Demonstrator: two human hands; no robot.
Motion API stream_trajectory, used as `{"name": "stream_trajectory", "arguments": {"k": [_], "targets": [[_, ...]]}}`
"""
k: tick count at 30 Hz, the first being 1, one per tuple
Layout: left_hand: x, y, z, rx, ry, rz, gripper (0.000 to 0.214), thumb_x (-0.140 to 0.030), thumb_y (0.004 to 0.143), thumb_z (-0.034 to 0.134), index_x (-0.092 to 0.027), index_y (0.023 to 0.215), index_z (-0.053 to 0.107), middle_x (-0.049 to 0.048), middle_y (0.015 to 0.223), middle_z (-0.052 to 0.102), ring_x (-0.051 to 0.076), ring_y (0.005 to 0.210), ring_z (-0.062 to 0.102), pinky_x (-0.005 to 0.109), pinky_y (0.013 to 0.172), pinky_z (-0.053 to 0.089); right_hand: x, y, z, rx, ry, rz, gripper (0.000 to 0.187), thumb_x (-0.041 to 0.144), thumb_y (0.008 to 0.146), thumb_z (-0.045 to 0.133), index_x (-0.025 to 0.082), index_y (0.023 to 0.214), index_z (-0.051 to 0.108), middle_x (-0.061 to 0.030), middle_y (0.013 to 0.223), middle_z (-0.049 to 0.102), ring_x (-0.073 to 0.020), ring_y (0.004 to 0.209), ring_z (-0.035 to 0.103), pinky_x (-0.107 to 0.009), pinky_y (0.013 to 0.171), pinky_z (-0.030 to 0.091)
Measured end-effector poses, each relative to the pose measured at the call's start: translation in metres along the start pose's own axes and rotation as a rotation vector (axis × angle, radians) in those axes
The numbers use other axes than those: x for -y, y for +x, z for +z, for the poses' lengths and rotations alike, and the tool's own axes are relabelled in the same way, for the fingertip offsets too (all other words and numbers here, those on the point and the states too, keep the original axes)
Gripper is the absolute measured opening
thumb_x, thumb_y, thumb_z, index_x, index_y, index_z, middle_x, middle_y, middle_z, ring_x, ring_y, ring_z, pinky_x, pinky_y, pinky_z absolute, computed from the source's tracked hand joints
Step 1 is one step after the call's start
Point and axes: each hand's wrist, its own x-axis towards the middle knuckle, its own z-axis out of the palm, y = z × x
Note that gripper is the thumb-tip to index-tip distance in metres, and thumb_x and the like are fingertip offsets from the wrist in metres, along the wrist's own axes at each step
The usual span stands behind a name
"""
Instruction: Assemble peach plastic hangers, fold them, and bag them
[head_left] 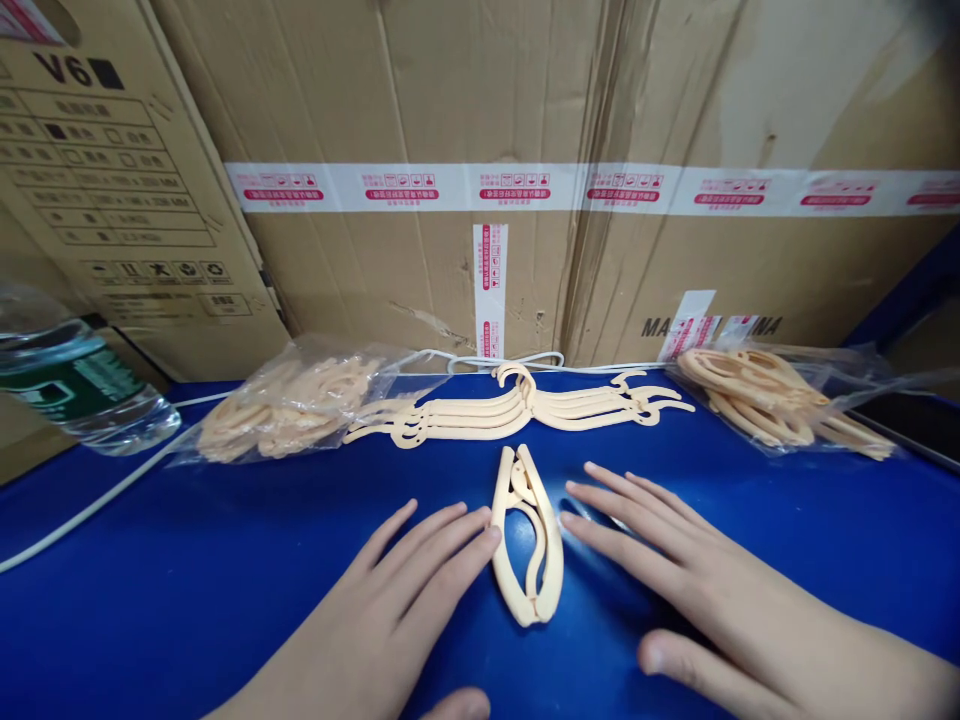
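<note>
A smooth, glossy blue tabletop (pixel 247 600) ran back to a large cardboard carton (pixel 420 270), which rose like a wall behind it, creased and scuffed, crossed by a level band of white tape (pixel 450 187) with red printing and a shorter upright strip (pixel 491 290) below that. At the left leaned another carton (pixel 112 190), printed with "V6" and a ruled table, and in front of it a clear bottle (pixel 82 380) with a green label stood tilted in the view. A white cable (pixel 97 500) crossed the tabletop's left side. Along the back lay a clear bag of cream hanger parts (pixel 300 395), a nested row of opened hangers (pixel 472 420), and at the right a second bag (pixel 757 390) near a dark flat object (pixel 919 425). Nearer, at the middle, a folded cream hanger (pixel 553 560) lay flat between the two hands. The left hand (pixel 401 590) was spread, pinching nothing, its fingertips at the hanger's left edge, though contact could not be told; the right hand (pixel 697 570) was likewise spread and holding nothing, fingertips just beside the right edge
</note>
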Motion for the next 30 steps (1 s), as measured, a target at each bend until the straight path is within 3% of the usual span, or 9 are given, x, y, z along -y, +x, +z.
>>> {"name": "stream_trajectory", "arguments": {"k": [7,13,17,21,23,26,30], "targets": [[-0.001,0.002,-0.002,-0.130,-0.085,-0.079,0.056,-0.029,0.089,0.053,-0.029,0.143,0.036,-0.0013,0.146,0.052,0.020,0.137,0.044,0.040,0.117,0.030,-0.033,0.000,0.004,-0.168,0.018,0.162,0.051,0.042,0.099,0.044,0.021,0.145,0.044,-0.0129,0.150,0.044,-0.0328,0.140,0.036,-0.059,0.106,0.041],[-0.002,0.002,0.000,-0.180,-0.221,-0.107,0.054,-0.028,0.088,0.055,-0.030,0.140,0.042,0.0005,0.142,0.056,0.024,0.132,0.050,0.043,0.116,0.033,-0.073,0.000,0.014,-0.225,0.046,0.259,0.049,0.040,0.101,0.036,0.021,0.147,0.041,-0.0118,0.151,0.043,-0.0297,0.143,0.032,-0.058,0.113,0.030],[-0.003,0.001,0.002,-0.216,-0.262,-0.103,0.054,-0.025,0.086,0.056,-0.031,0.138,0.045,0.0002,0.139,0.058,0.025,0.130,0.052,0.044,0.115,0.034,-0.089,-0.001,0.018,-0.189,0.024,0.307,0.058,0.044,0.101,0.037,0.021,0.153,0.029,-0.0111,0.157,0.032,-0.0319,0.146,0.020,-0.061,0.114,0.024],[-0.001,0.000,0.005,-0.198,-0.247,-0.096,0.056,-0.024,0.085,0.057,-0.031,0.139,0.043,-0.0003,0.138,0.059,0.025,0.130,0.052,0.043,0.115,0.033,-0.088,0.001,0.016,-0.078,0.020,0.325,0.063,0.049,0.100,0.034,0.017,0.153,0.027,-0.0145,0.158,0.028,-0.0348,0.146,0.015,-0.064,0.113,0.023],[-0.001,0.000,0.005,-0.193,-0.248,-0.089,0.056,-0.025,0.085,0.057,-0.031,0.139,0.043,0.0007,0.138,0.060,0.026,0.130,0.052,0.044,0.115,0.034,-0.087,0.001,0.016,-0.093,0.015,0.319,0.061,0.049,0.100,0.036,0.017,0.152,0.030,-0.0151,0.156,0.033,-0.0354,0.146,0.020,-0.065,0.113,0.025],[-0.001,0.000,0.004,-0.199,-0.273,-0.091,0.054,-0.024,0.085,0.057,-0.030,0.138,0.045,0.0018,0.137,0.060,0.026,0.129,0.053,0.045,0.115,0.034,-0.090,0.001,0.018,-0.206,0.015,0.277,0.050,0.044,0.100,0.041,0.020,0.143,0.045,-0.0157,0.145,0.049,-0.0342,0.138,0.039,-0.061,0.110,0.034],[0.000,0.000,0.000,-0.186,-0.336,-0.107,0.053,-0.025,0.085,0.060,-0.030,0.136,0.048,0.0016,0.134,0.063,0.026,0.126,0.056,0.044,0.113,0.038,-0.092,0.002,0.020,-0.279,0.084,0.199,0.028,0.034,0.100,0.044,0.020,0.113,0.065,-0.0133,0.111,0.065,-0.0274,0.106,0.062,-0.047,0.091,0.053]]}}
